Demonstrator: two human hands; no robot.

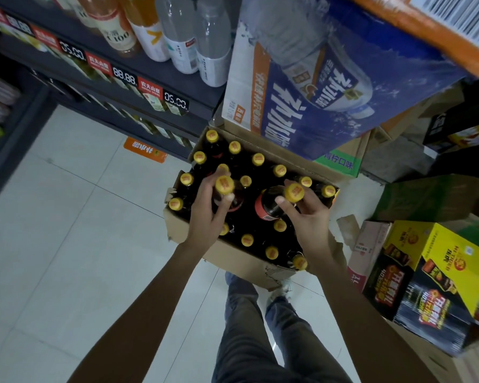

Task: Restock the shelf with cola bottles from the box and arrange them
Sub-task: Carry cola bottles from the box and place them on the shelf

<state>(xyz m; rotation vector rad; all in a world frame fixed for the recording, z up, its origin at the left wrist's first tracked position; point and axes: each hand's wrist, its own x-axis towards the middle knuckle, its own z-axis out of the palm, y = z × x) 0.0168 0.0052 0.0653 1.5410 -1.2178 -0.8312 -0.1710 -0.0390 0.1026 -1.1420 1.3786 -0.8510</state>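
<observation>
Standing upright in an open cardboard box (233, 258) on the tiled floor (67, 244) are dark cola bottles (280, 170), each showing a yellow cap with a red mark. Two bottles are sitting higher than the rest. The left hand (208, 214) is gripping one raised bottle (225, 186) around its neck, fingers curled just under the cap. The right hand (307, 214) is gripping the second bottle (271, 203), which is tilting and showing a red label band on its shoulder. Both hands are apart, each clamped on its own bottle. Behind the box, a blue carton (329, 87) is resting on other cartons. A dark shelf (155, 70) with price tags is carrying clear and pale drink bottles at upper left. A yellow carton (440, 258) is lying at right.
</observation>
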